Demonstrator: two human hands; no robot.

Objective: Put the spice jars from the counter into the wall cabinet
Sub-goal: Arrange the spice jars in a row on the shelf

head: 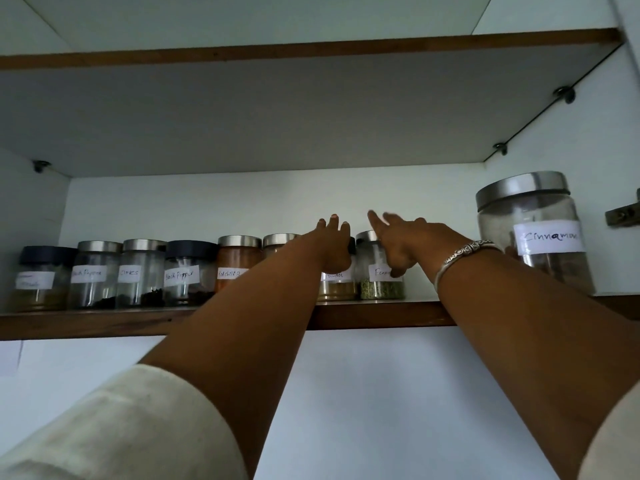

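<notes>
A row of several labelled glass spice jars stands on the wooden-edged cabinet shelf (104, 323). My left hand (334, 245) lies against the front of the black-lidded "powder" jar (337, 287), its fingers straight and reaching over the lid. Beside it, my right hand (398, 244) touches the steel-lidded "Fennel" jar (382, 289), fingers stretched out and blurred, thumb down across the glass. Left of my arm stand the red chilli jar (235, 268), the black pepper jar (183, 275) and the cloves jar (138, 275). One more steel lid (278, 240) shows behind my left forearm.
A large steel-lidded "Cinnamon" jar (533, 233) stands at the shelf's right end, near a door hinge (623, 214). Bare shelf shows between it and the fennel jar. Another shelf (311, 50) runs overhead. A white wall lies below the shelf.
</notes>
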